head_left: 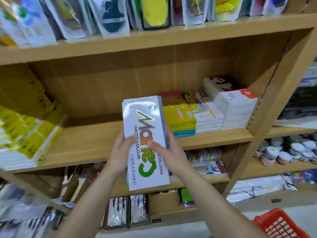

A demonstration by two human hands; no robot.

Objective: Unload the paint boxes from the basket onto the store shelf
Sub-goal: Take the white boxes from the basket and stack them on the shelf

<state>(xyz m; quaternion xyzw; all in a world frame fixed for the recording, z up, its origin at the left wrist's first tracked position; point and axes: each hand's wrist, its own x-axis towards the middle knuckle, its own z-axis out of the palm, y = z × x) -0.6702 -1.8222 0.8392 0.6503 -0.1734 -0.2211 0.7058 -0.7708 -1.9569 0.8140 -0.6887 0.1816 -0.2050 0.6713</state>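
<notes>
I hold a small stack of white water colour paint boxes (145, 133) lengthwise in front of the middle wooden shelf (96, 143). The top box bears a purple-and-green logo and the words "WATER COLOUR". My left hand (120, 150) grips the stack's left edge, thumb on top. My right hand (164, 150) grips its right edge, thumb pressed on the printed face. The far end of the stack reaches over the shelf's front edge. A corner of the red plastic basket (277, 224) shows at the bottom right, on the floor; its contents are out of view.
Stacks of yellow, orange and white boxes (205, 112) fill the shelf's right half. Yellow-and-white packs (25, 138) lie at its left. Hanging pouches (113, 16) line the shelf above. Lower shelves hold packaged goods, and small jars (288, 150) sit in the right-hand unit.
</notes>
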